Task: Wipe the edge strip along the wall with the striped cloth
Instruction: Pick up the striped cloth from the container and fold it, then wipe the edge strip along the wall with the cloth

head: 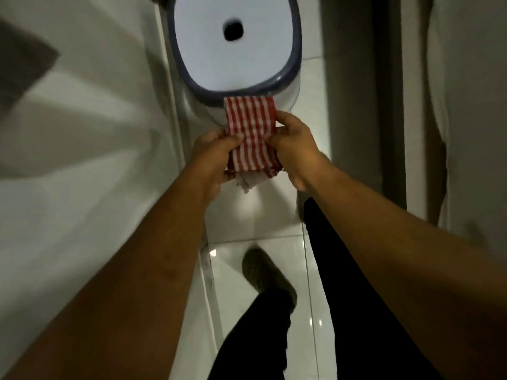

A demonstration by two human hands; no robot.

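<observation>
Head view: left hand [212, 152] and right hand [292, 148] both pinch the folded striped cloth [251, 133] in the air, above the edge strip [175, 119] by the wall. The loose frayed end may unfold mid-wipe.

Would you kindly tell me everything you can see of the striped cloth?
The striped cloth is red and white, a thin woven fabric by its look, folded into a narrow band with the stripes running along its length. Its near end is frayed and a whitish bit hangs below. The left hand and the right hand pinch it from either side, holding it in the air in front of the white stool with a dark rim. It is not touching the wall.
</observation>
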